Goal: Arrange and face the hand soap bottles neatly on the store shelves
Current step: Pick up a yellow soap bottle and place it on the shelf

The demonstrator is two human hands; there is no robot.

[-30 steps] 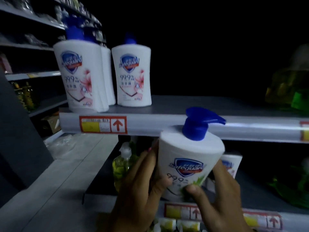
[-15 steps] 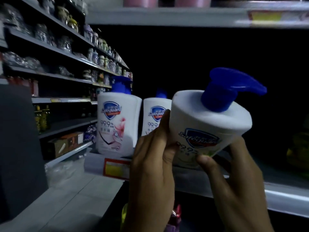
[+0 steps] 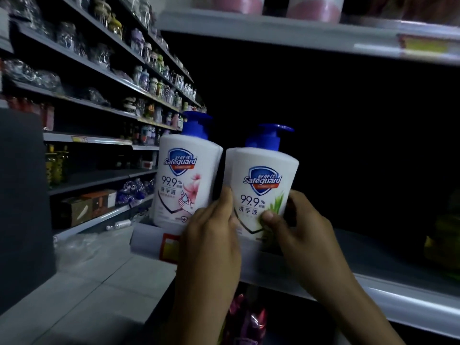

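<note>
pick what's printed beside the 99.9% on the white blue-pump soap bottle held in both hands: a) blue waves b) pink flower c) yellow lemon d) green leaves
D: the white plastic soap bottle with the blue pump, held by the left hand and right hand, shows green leaves; the pink flower is on the neighbouring white bottle to its left.

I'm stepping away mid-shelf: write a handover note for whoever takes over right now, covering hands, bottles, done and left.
Left hand grips the left side of the white green-leaf soap bottle with blue pump; right hand grips its right side, thumb on the label.
It is upright, label forward, at the grey shelf front, close beside the white pink-flower soap bottle.
Done: pink-flower bottle faced.
Left: base hidden by hands; confirm it sits, align fronts, let go.
</note>
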